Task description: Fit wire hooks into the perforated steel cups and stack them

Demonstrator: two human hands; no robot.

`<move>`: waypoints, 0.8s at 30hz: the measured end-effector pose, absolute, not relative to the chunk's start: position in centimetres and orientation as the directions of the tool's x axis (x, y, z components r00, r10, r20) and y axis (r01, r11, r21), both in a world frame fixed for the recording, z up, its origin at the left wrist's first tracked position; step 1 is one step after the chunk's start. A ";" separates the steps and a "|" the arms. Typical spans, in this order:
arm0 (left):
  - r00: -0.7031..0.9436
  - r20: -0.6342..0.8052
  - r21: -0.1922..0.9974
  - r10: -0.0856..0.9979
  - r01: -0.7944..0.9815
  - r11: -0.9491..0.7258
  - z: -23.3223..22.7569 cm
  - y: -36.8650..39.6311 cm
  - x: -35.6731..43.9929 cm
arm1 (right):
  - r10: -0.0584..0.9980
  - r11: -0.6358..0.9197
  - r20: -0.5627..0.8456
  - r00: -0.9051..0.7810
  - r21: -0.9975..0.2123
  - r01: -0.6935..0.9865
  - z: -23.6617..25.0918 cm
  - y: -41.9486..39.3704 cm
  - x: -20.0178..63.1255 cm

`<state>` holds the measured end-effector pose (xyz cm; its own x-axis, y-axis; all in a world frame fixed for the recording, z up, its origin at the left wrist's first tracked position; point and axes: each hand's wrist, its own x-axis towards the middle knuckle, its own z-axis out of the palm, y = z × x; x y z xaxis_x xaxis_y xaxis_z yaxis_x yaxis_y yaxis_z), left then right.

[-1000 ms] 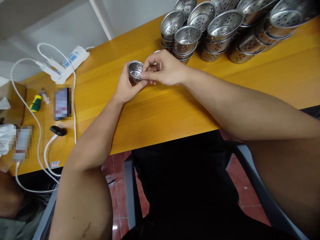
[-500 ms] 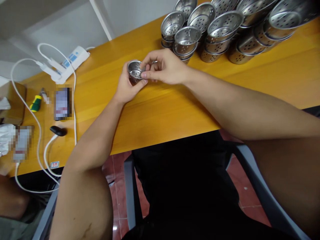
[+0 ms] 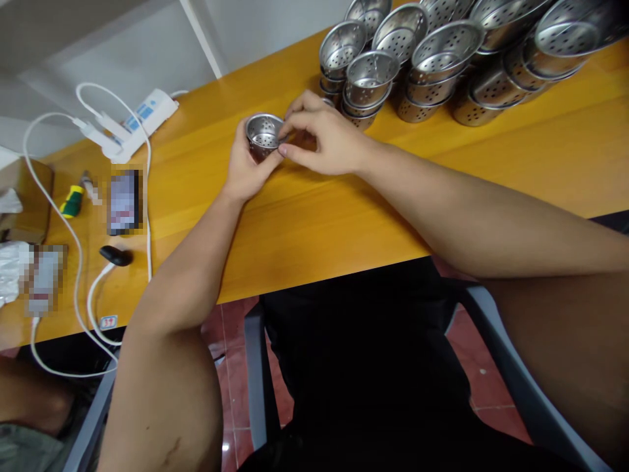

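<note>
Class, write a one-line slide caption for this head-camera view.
Left hand cups a perforated steel cup while right hand pinches its rim, beside stacked cups.

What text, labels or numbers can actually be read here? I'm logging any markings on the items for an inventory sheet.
Small white tag at the table's near edge: red marks, perhaps "57", too small to be sure.
White power strip: blue label, print too small to read.
Two pixelated items: unreadable.
Small perforated steel cup in the left hand and right hand, and the stacked cups: no markings visible.

Both hands together, forearms extended: left hand [image 3: 244, 169] cupped, right hand [image 3: 322, 139] fingers pinched.
</note>
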<state>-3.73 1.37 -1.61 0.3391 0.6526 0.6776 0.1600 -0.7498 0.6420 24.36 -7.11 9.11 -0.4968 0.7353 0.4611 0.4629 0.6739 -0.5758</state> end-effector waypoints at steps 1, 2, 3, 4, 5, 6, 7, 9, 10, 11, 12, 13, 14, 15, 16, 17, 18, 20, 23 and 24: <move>0.338 0.691 0.635 0.639 0.140 -0.760 -1.9 1.5 -3.7 | 0.719 0.691 0.476 -0.506 -0.569 0.447 8.7 -6.8 24.3; 0.339 0.702 0.627 0.626 0.122 -0.769 -2.1 1.7 -3.7 | 0.704 0.706 0.491 -0.513 -0.564 0.428 8.3 -6.6 24.3; 0.342 0.710 0.621 0.616 0.109 -0.776 -2.3 1.9 -3.7 | 0.691 0.717 0.501 -0.521 -0.563 0.411 7.9 -6.3 24.2; 0.347 0.713 0.617 0.609 0.103 -0.781 -2.5 2.1 -3.7 | 0.682 0.725 0.506 -0.528 -0.564 0.396 7.6 -6.1 24.1; 0.352 0.711 0.616 0.608 0.106 -0.781 -2.7 2.2 -3.8 | 0.677 0.728 0.505 -0.536 -0.569 0.383 7.3 -5.9 24.1; 0.355 0.707 0.617 0.611 0.112 -0.779 -2.8 2.4 -3.8 | 0.674 0.728 0.501 -0.543 -0.575 0.374 7.1 -5.9 24.0; 0.358 0.702 0.620 0.616 0.120 -0.776 -3.0 2.6 -3.9 | 0.674 0.726 0.496 -0.548 -0.581 0.367 7.0 -5.8 23.9; 0.365 0.683 0.632 0.633 0.140 -0.762 -3.2 2.9 -4.1 | 0.682 0.717 0.486 -0.547 -0.592 0.367 6.9 -6.0 23.9; 0.368 0.672 0.638 0.643 0.154 -0.755 -3.2 2.9 -4.2 | 0.690 0.710 0.481 -0.541 -0.594 0.377 7.0 -6.0 24.0; 0.371 0.660 0.642 0.653 0.172 -0.747 -3.2 2.9 -4.3 | 0.698 0.703 0.475 -0.535 -0.593 0.391 7.0 -6.1 24.0; 0.372 0.648 0.646 0.665 0.195 -0.738 -3.1 2.8 -4.4 | 0.707 0.697 0.468 -0.530 -0.590 0.409 7.1 -6.1 24.0; 0.370 0.633 0.650 0.679 0.222 -0.727 -3.0 2.6 -4.5 | 0.715 0.691 0.462 -0.525 -0.584 0.427 7.1 -6.1 24.1; 0.367 0.617 0.654 0.696 0.252 -0.713 -2.7 2.4 -4.5 | 0.722 0.685 0.456 -0.520 -0.578 0.444 7.1 -6.0 24.1; 0.365 0.598 0.659 0.714 0.282 -0.697 -2.5 2.0 -4.5 | 0.729 0.679 0.451 -0.514 -0.572 0.461 7.1 -5.9 24.1; 0.360 0.579 0.664 0.731 0.312 -0.679 -2.2 1.7 -4.5 | 0.736 0.672 0.448 -0.507 -0.567 0.476 7.0 -5.8 24.2; 0.353 0.560 0.669 0.750 0.341 -0.660 -1.9 1.4 -4.5 | 0.743 0.667 0.445 -0.501 -0.562 0.490 7.0 -5.6 24.2; 0.339 0.545 0.672 0.766 0.369 -0.642 -1.6 1.1 -4.5 | 0.748 0.662 0.444 -0.494 -0.556 0.503 6.9 -5.5 24.3; 0.293 0.536 0.675 0.791 0.414 -0.611 -1.4 1.0 -4.5 | 0.751 0.659 0.449 -0.484 -0.542 0.522 7.0 -5.3 24.4; 0.197 0.560 0.674 0.805 0.457 -0.581 -1.4 1.5 -4.8 | 0.736 0.677 0.454 -0.503 -0.530 0.511 7.5 -5.6 24.5; 0.173 0.563 0.677 0.808 0.464 -0.571 -1.5 1.8 -4.9 | 0.724 0.686 0.442 -0.529 -0.535 0.492 7.7 -5.9 24.4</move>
